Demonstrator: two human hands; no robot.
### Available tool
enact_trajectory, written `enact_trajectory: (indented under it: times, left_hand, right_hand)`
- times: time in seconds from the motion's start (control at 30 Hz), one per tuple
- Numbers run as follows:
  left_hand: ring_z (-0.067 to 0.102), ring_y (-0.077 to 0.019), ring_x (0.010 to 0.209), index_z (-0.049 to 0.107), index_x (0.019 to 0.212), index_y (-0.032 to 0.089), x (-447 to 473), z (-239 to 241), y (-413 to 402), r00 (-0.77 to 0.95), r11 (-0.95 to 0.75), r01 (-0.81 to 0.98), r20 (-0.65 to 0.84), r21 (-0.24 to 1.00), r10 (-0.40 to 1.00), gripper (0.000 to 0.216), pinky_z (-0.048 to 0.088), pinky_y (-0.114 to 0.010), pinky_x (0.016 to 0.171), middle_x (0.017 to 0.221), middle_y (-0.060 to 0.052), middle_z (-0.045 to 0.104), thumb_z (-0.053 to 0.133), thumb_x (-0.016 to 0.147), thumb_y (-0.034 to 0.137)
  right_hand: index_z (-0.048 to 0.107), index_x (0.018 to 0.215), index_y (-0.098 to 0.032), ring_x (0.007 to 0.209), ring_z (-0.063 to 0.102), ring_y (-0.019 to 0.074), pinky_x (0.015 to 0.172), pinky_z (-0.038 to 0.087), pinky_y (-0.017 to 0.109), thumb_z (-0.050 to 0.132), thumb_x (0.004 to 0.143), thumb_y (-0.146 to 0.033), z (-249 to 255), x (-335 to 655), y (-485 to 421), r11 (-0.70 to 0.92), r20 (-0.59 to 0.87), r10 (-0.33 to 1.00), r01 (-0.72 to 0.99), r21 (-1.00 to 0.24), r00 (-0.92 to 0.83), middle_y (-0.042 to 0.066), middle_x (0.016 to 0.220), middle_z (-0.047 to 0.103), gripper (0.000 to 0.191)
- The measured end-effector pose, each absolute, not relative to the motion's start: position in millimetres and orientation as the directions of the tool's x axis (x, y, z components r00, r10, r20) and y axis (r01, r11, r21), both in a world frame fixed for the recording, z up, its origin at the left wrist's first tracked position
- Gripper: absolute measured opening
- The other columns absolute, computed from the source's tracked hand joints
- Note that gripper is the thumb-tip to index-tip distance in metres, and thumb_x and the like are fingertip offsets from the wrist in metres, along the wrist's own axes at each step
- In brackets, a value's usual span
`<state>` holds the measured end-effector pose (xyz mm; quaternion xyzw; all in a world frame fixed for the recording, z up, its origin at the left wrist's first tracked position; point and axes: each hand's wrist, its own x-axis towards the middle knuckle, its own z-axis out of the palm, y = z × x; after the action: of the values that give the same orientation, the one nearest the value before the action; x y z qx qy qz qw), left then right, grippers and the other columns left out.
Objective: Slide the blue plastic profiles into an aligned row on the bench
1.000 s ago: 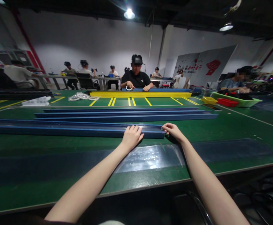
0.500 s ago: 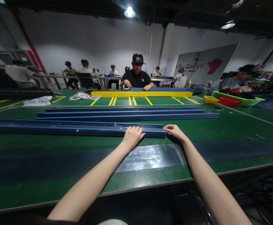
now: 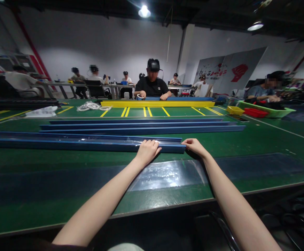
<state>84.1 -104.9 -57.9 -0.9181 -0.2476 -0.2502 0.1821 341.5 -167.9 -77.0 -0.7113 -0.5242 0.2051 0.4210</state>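
A long blue channel profile lies across the green table, running off to the left. My left hand is wrapped over its near wall close to the right end, fingers reaching into the trough. At that right end, my right hand pinches with thumb and forefinger; what sits between the fingertips is too small to make out. Clear film glints inside the trough near my left hand. Closer to me, a wide transparent plastic strip lies flat under my forearms.
Beyond the profile rest more blue profiles and a yellow profile. Coiled white tubing lies at the back left. Yellow, red and green containers stand back right. Across the table a person handles a white roll.
My hands and the blue profile hold nearly the same position. Across the table, the co-worker's hand with the white roll has shifted slightly.
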Motion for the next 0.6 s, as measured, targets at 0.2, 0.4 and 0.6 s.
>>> enact_trajectory:
  times: [0.2, 0.4, 0.6]
  left_hand:
    - [0.053, -0.0185, 0.073, 0.053, 0.078, 0.016, 83.9, -57.1, -104.7, 0.757, -0.813, 0.543, 0.540, -0.208, 0.368, 0.023, 0.030, -0.030, 0.063, 0.075, -0.005, 0.058, 0.042, 0.084, 0.035]
    - [0.053, -0.0185, 0.072, 0.052, 0.077, 0.016, 83.4, -55.1, -106.0, 0.761, -0.820, 0.538, 0.530, -0.192, 0.375, 0.023, 0.030, -0.030, 0.063, 0.075, -0.005, 0.058, 0.041, 0.085, 0.034]
    - [0.053, -0.0185, 0.072, 0.053, 0.078, 0.016, 84.0, -55.3, -105.7, 0.762, -0.820, 0.540, 0.525, -0.189, 0.380, 0.024, 0.030, -0.030, 0.063, 0.074, -0.006, 0.058, 0.040, 0.085, 0.034]
  right_hand:
    - [0.064, 0.063, -0.011, 0.049, 0.048, 0.0101, 0.049, 0.036, 0.022, 0.059, 0.059, -0.038, -77.4, 343.3, -167.2, -0.116, 0.140, 0.920, 0.594, -0.796, 0.367, 0.003, 0.049, 0.056, 0.028]
    - [0.064, 0.062, -0.012, 0.051, 0.049, 0.0118, 0.050, 0.037, 0.023, 0.059, 0.059, -0.039, -77.0, 342.1, -167.2, -0.131, 0.140, 0.913, 0.601, -0.789, 0.383, 0.004, 0.050, 0.057, 0.028]
    - [0.064, 0.062, -0.012, 0.052, 0.050, 0.0121, 0.051, 0.037, 0.023, 0.059, 0.057, -0.038, -77.5, 342.4, -167.1, -0.125, 0.146, 0.915, 0.609, -0.784, 0.376, 0.004, 0.052, 0.058, 0.027]
